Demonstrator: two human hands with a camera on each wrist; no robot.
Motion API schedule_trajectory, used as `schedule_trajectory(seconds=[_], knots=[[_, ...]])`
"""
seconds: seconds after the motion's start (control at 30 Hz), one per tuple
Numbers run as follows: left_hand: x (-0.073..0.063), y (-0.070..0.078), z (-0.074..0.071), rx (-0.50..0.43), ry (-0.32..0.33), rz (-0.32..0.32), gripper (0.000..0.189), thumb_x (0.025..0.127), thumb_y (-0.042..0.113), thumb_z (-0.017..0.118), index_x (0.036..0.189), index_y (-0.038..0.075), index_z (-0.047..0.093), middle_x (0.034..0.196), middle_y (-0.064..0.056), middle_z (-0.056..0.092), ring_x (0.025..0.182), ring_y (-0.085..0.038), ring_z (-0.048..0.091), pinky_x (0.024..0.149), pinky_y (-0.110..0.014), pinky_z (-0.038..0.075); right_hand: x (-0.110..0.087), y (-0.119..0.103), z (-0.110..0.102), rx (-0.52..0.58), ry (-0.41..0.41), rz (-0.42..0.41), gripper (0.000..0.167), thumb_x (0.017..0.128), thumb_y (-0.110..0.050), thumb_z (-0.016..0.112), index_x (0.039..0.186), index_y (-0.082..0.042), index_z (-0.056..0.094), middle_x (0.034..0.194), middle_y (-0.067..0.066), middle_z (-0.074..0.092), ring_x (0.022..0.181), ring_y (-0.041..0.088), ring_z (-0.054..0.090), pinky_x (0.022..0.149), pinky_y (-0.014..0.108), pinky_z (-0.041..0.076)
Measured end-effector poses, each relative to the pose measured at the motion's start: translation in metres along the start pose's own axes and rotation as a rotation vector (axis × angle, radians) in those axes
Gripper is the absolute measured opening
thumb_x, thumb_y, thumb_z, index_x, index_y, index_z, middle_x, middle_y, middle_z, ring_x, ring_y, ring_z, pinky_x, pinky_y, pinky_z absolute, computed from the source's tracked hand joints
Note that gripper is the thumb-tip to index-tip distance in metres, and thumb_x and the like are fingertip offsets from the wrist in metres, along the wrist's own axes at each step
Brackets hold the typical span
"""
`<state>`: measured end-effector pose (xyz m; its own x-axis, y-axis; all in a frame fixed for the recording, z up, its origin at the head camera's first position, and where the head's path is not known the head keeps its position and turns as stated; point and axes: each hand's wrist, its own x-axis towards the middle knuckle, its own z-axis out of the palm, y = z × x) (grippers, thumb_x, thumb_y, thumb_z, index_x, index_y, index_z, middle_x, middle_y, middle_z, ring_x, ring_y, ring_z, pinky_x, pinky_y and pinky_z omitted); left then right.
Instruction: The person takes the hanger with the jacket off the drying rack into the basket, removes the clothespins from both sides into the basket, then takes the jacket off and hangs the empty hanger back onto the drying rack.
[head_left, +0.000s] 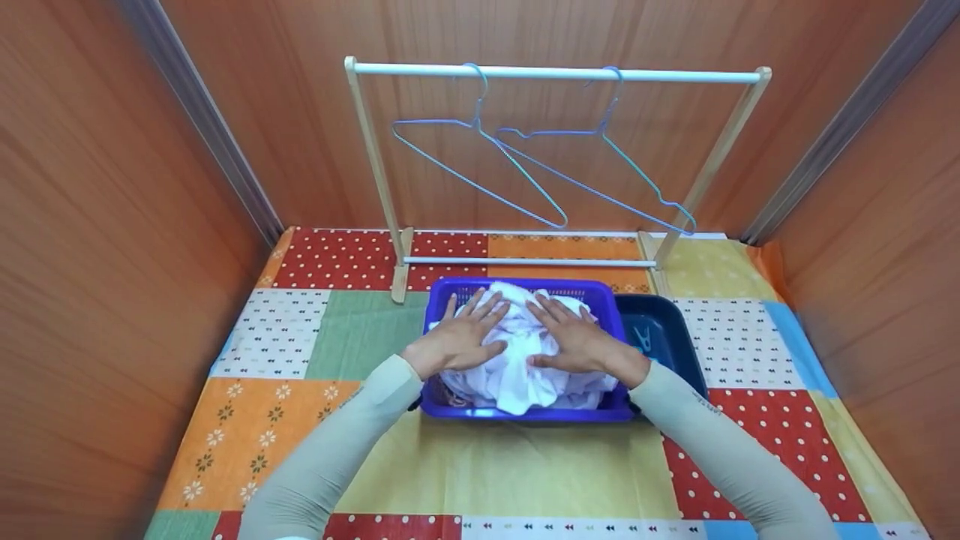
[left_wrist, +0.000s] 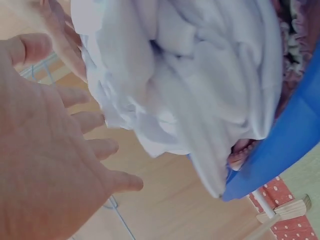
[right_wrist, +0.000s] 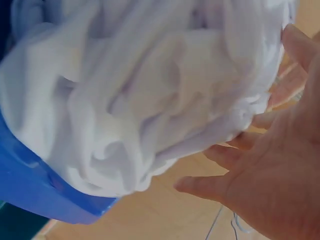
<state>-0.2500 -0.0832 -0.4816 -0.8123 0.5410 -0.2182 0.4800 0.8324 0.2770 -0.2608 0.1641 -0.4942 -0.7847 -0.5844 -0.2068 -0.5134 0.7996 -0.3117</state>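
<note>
A heap of crumpled white cloth fills a purple plastic basket on the patterned tablecloth. Over its left side my left hand lies with fingers spread and straight. My right hand mirrors it on the right side, fingers fanned toward the far rim. In the left wrist view the palm of the left hand faces the white cloth, and some pinkish ruffled fabric shows beneath by the rim. The right wrist view has the right hand's fingertips close along the edge of the cloth.
Behind the basket stands a rack with a white rail. From it hang a left wire hanger and a right wire hanger. A dark tray with a light-blue clothespin sits against the basket's right side. Wooden panels enclose the table.
</note>
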Motion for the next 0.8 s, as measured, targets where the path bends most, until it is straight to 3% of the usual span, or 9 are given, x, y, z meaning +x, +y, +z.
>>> schedule_trajectory(seconds=[0.37, 0.8], knots=[[0.001, 0.002, -0.016, -0.002, 0.178, -0.068, 0.071, 0.099, 0.062, 0.035, 0.158, 0.029, 0.016, 0.167, 0.000, 0.009, 0.155, -0.031, 0.001, 0.120, -0.064, 0.002, -0.003, 0.003, -0.020, 0.015, 0.118, 0.007, 0.083, 0.094, -0.061, 0.051, 0.159, -0.027, 0.013, 0.167, 0.005, 0.009, 0.154, 0.033, 0.010, 0.118, 0.069, 0.006], [0.004, 0.009, -0.030, -0.020, 0.271, -0.138, 0.072, 0.097, 0.064, 0.036, 0.158, 0.032, 0.015, 0.167, -0.001, 0.009, 0.154, -0.033, 0.000, 0.121, -0.064, 0.004, -0.007, 0.009, -0.041, 0.033, 0.171, 0.081, 0.079, 0.093, -0.068, 0.044, 0.158, -0.033, 0.016, 0.168, 0.003, 0.005, 0.154, 0.032, 0.006, 0.118, 0.068, 0.000]])
